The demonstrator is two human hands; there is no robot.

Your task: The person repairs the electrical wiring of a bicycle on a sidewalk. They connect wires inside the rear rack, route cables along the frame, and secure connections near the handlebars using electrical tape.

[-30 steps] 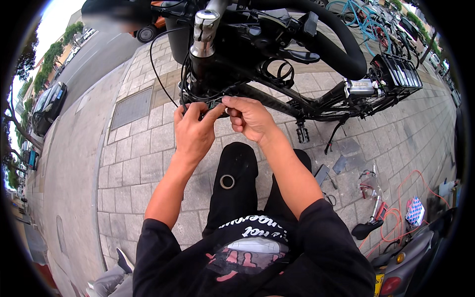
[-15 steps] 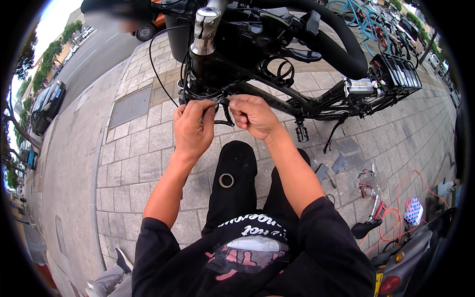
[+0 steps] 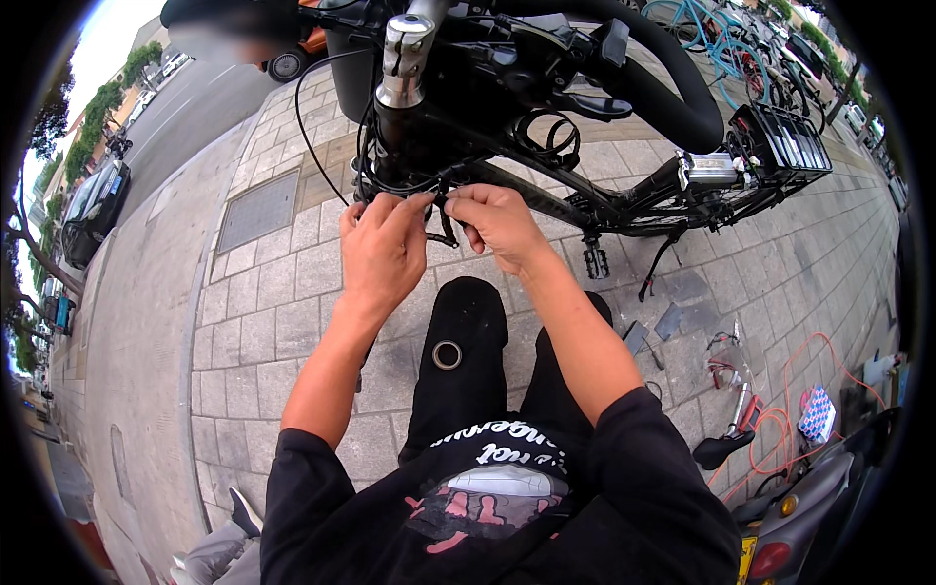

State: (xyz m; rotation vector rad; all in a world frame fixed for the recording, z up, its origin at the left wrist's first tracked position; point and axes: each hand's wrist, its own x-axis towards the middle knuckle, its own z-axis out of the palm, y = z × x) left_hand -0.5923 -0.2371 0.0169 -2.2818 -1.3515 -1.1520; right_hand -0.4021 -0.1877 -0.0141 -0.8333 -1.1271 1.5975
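A black bicycle [image 3: 546,200] stands in front of me, its silver stem [image 3: 402,63] rising toward me. Below the stem, a bundle of black cables [image 3: 405,185] runs around the front of the frame. Just under that bundle my left hand [image 3: 383,249] is closed, thumb and fingertips pinching a thin dark cable. Close on its right, my right hand [image 3: 497,226] pinches at the same dark piece with thumb and forefinger. The fingers hide most of it, so its ends cannot be made out. A tape roll [image 3: 435,357] lies on my left knee.
The black handlebar [image 3: 682,97] arches above my right hand. To the right on the paving lie tools [image 3: 726,366], a bicycle saddle [image 3: 723,451], an orange cord [image 3: 780,429] and a patterned box [image 3: 816,416]. A person in a dark top [image 3: 234,12] is at the upper left.
My right hand has shifted slightly left, bringing its fingertips nearer the left hand's. The left fingers have straightened a little and tilted toward the right hand.
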